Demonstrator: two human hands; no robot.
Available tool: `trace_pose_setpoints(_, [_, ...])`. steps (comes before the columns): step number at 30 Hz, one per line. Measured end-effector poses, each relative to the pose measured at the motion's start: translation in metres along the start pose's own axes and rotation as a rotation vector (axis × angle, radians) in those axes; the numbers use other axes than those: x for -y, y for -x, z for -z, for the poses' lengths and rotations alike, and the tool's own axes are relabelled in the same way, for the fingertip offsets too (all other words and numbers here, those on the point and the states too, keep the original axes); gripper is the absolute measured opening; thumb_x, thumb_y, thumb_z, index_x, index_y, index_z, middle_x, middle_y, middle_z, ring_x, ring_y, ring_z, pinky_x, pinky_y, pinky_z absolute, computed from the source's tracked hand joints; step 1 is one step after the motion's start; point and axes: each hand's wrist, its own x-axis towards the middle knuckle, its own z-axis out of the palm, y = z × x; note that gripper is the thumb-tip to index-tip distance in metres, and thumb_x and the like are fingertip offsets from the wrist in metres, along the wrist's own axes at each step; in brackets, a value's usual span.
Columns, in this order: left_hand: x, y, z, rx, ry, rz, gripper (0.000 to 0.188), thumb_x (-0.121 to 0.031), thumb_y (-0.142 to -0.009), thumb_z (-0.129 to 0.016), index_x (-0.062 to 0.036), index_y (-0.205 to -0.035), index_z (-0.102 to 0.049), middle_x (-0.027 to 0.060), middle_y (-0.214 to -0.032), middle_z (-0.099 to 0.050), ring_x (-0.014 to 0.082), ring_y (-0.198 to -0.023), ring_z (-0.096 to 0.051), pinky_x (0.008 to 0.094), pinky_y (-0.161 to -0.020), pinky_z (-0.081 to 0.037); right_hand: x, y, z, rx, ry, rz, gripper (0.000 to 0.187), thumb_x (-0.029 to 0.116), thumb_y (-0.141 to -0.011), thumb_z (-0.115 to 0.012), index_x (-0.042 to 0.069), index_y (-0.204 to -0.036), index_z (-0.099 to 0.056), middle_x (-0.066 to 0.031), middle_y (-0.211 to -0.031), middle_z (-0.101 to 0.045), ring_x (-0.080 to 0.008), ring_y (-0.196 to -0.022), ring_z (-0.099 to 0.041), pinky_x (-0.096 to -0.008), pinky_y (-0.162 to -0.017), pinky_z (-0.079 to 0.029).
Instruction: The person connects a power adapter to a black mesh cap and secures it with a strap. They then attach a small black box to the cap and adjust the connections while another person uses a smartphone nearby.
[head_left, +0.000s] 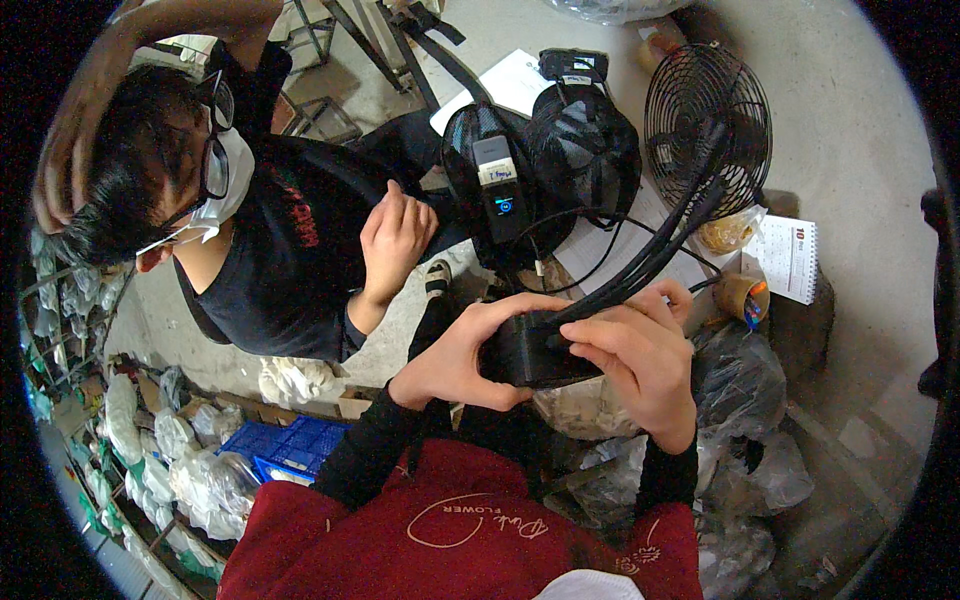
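Observation:
A black box-shaped object (532, 350) is held up in front of my chest. My left hand (462, 350) grips its left side, thumb below and fingers over the top. The fingers of my right hand (640, 360) are bent and pinch at its upper right edge; exactly what lies under the fingertips is hidden. Long black straps or cables (655, 250) arch from beside my right hand toward a black wire fan. Beyond my hands, a dark handheld device (493, 180) with a white label and a small lit display rests on a black mesh item, with a cable nearby.
Another person in a black shirt (300, 240) sits at the left. A wire fan (710, 130), desk calendar (790, 262) and cup of pens (742, 298) stand at the far right. Clear plastic bags (740, 380) lie nearer; a blue crate (290, 445) is at lower left.

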Motion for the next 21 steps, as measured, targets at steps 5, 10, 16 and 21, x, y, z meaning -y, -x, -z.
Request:
trace_pose_setpoints(5, [-0.005, -0.001, -0.002, -0.073, 0.012, -0.02, 0.082, -0.016, -0.06, -0.078, -0.0001, -0.135, -0.051, 0.0085, -0.116, -0.063, 0.0147, -0.106, -0.059, 0.0295, -0.097, -0.044, 0.0, -0.003, -0.001, -0.058, 0.072, 0.015, 0.029, 0.016, -0.075, -0.076, 0.014, -0.104, -0.072, 0.0023, -0.098, -0.067, -0.0182, -0.087, -0.058, -0.04, -0.086, -0.034])
trace_pose_setpoints(10, [-0.005, 0.0, -0.006, -0.172, 0.154, 0.105, 0.077, -0.014, -0.065, -0.076, -0.0014, -0.136, -0.05, 0.0044, -0.11, -0.063, 0.0117, -0.099, -0.057, 0.0271, -0.092, -0.044, 0.003, -0.006, -0.001, 0.005, 0.124, 0.011, 0.05, 0.046, -0.078, -0.073, 0.01, -0.112, -0.069, -0.0001, -0.108, -0.064, -0.0201, -0.097, -0.057, -0.0427, -0.092, -0.034])
trace_pose_setpoints(16, [-0.002, -0.006, -0.014, -0.287, 0.151, 0.143, 0.071, -0.014, -0.068, -0.075, -0.0019, -0.134, -0.051, 0.0039, -0.104, -0.062, 0.0102, -0.093, -0.055, 0.0259, -0.086, -0.045, 0.012, 0.007, -0.024, 0.101, 0.358, -0.089, 0.108, 0.063, -0.057, -0.08, 0.004, -0.14, -0.046, -0.0078, -0.129, -0.051, -0.0218, -0.117, -0.049, -0.0503, -0.105, -0.023])
trace_pose_setpoints(21, [0.0, -0.011, -0.026, -0.277, 0.202, 0.164, 0.071, -0.015, -0.07, -0.075, -0.001, -0.135, -0.049, 0.0043, -0.101, -0.06, 0.0106, -0.091, -0.055, 0.0258, -0.084, -0.046, 0.005, 0.017, -0.035, 0.071, 0.391, -0.149, 0.106, 0.049, -0.054, -0.086, 0.008, -0.142, -0.043, -0.0064, -0.132, -0.049, -0.0221, -0.121, -0.046, -0.0525, -0.107, -0.021])
